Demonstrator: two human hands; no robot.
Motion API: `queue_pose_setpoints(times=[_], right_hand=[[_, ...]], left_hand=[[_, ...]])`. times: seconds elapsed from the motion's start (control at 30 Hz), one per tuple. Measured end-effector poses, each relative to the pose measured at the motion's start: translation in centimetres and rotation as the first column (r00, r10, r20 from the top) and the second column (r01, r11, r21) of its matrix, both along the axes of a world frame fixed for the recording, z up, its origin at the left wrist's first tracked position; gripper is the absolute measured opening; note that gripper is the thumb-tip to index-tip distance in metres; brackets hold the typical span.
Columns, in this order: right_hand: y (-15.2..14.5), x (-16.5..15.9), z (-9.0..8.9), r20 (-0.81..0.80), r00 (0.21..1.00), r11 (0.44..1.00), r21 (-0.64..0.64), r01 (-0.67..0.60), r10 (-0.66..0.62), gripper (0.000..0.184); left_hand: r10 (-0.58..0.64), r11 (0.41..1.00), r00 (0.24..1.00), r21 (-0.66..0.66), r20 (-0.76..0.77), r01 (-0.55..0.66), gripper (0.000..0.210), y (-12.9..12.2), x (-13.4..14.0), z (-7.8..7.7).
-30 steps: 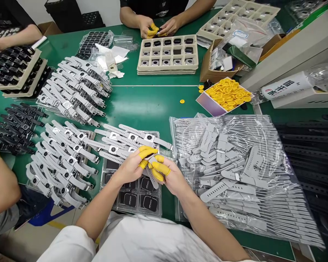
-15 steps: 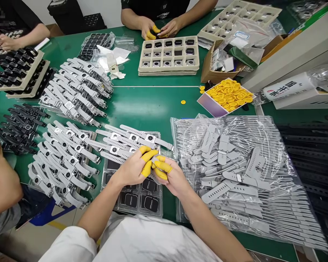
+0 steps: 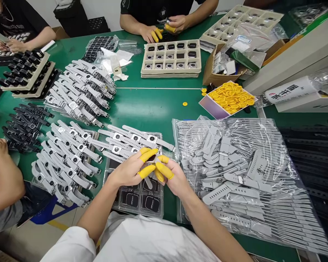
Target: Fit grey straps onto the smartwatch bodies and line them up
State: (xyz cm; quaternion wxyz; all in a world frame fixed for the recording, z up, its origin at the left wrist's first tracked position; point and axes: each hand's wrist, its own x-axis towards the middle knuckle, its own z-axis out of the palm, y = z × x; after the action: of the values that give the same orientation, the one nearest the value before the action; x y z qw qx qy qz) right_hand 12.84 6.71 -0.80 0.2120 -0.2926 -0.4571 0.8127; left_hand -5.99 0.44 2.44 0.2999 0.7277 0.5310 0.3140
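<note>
Over the front tray, my left hand (image 3: 129, 169) pinches a smartwatch (image 3: 152, 158) between yellow-cotted fingers. Its dark face shows only in part. My right hand (image 3: 173, 177), also in yellow finger cots, closes on a grey watch strap (image 3: 148, 182) at the watch's side. One strap end hangs below my fingers; the joint between strap and watch is hidden. Beneath my hands lies a clear plastic tray (image 3: 160, 209) with black square pieces in its pockets. Several watches with grey straps (image 3: 136, 138) rest across its far part.
Right of my hands, loose grey straps lie on a plastic bag of straps (image 3: 287, 196). Grey-strapped watches (image 3: 68, 165) fill the left side. Yellow finger cots (image 3: 231, 96) heap in a box. Across the table, a co-worker's hands (image 3: 164, 31) work behind a beige tray (image 3: 171, 71).
My fingers have spread a little, and more of the watch's dark face shows. A strap end now hangs below them. The co-worker's hands across the table have moved apart.
</note>
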Motion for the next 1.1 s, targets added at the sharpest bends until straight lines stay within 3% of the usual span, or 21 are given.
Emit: queue_pose_setpoints(times=[0.07,0.1,0.17,0.23,0.3,0.4,0.57,0.63,0.73,0.83,0.9,1.0,1.1], right_hand=[[0.3,0.3,0.4,0.12,0.993,0.962,0.27,-0.031,-0.001,0.033],[0.5,0.4,0.6,0.189,0.982,0.91,0.407,-0.082,0.003,0.03],[0.8,0.6,0.9,0.31,0.951,0.763,0.61,-0.213,0.017,0.025],[0.8,0.6,0.9,0.384,0.923,0.615,0.722,-0.316,0.023,0.027],[0.2,0.3,0.8,0.421,0.907,0.496,0.787,-0.365,-0.001,0.033],[-1.8,-0.9,0.3,0.464,0.885,0.371,0.829,-0.419,-0.034,0.036],[-4.6,-4.0,-0.1,0.592,0.804,0.174,0.799,-0.576,-0.057,0.022],[-4.9,-4.9,0.0,0.63,0.773,0.146,0.774,-0.617,-0.074,0.019],[-4.3,-4.4,0.7,0.616,0.779,0.159,0.786,-0.597,-0.116,0.018],[-2.5,-1.1,1.7,0.559,0.797,0.156,0.829,-0.537,-0.229,0.025],[-0.7,2.0,2.2,0.547,0.753,0.141,0.832,-0.537,-0.366,0.028],[1.8,6.2,2.1,0.584,0.61,0.115,0.766,-0.633,-0.535,0.033],[3.2,8.2,1.0,0.653,0.519,0.095,0.667,-0.738,-0.552,0.036]], left_hand=[[0.042,0.997,0.995,-0.055,-0.094,-0.048,0.053,-0.7,-1.1,1.0],[0.079,0.992,0.985,-0.083,-0.152,-0.093,0.053,-1.1,-1.8,1.6],[0.15,0.977,0.95,-0.106,-0.274,-0.185,0.048,-2.3,-3.6,3.0],[0.169,0.972,0.897,-0.084,-0.409,-0.221,0.038,-3.6,-5.6,4.4],[0.148,0.974,0.826,-0.066,-0.544,-0.217,0.033,-4.8,-7.3,5.5],[0.13,0.963,0.772,-0.107,-0.622,-0.248,0.034,-6.4,-9.2,6.0],[0.053,0.938,0.802,-0.246,-0.595,-0.245,0.031,-7.3,-11.4,3.7],[0.057,0.93,0.772,-0.247,-0.633,-0.271,0.031,-7.2,-11.9,2.6],[0.148,0.927,0.707,-0.153,-0.692,-0.343,0.019,-7.3,-11.7,1.9],[0.367,0.888,0.598,0.076,-0.712,-0.454,0.009,-8.0,-9.4,2.1],[0.408,0.884,0.622,0.117,-0.668,-0.453,0.013,-8.6,-6.4,2.1],[0.19,0.971,0.775,-0.001,-0.602,-0.238,0.016,-9.4,-0.9,1.4],[-0.032,0.997,0.747,-0.077,-0.663,-0.025,0.022,-9.2,3.7,0.1]])
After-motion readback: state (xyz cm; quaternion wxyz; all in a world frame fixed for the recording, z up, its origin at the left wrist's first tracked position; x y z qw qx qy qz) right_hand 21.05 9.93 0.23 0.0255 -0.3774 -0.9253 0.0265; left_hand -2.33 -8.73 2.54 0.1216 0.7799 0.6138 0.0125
